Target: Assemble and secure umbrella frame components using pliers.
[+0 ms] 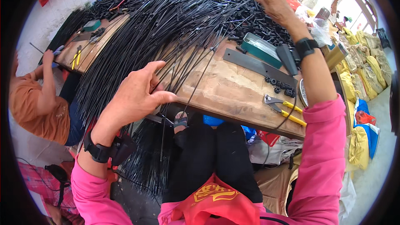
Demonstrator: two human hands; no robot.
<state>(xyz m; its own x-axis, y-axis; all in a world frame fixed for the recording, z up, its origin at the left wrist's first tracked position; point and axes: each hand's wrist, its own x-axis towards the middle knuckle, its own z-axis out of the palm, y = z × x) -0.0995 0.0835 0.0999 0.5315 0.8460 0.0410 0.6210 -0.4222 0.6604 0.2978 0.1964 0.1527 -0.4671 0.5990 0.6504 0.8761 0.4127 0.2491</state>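
Observation:
A big sheaf of thin black rods (121, 58) lies across the table and hangs over its near edge. My left hand (135, 93) is at that edge beside the rods, thumb and forefinger spread apart; its other fingers are partly hidden. Stretched far out to the upper right, my right hand (275, 6) has its fingers closed around the far end of a thin black rod, though the exact grip is small to see. Beneath that arm are a heap of short black plastic parts (266, 31) and a green box (262, 49) of thin pale pieces.
A flat metal bar (258, 66), several small black rings (280, 85) and yellow-handled pliers (285, 110) lie on the right of the wooden table (216, 83). A co-worker in an orange top (46, 104) sits at left, near another pair of pliers (76, 57). Yellow sacks (366, 62) line the right.

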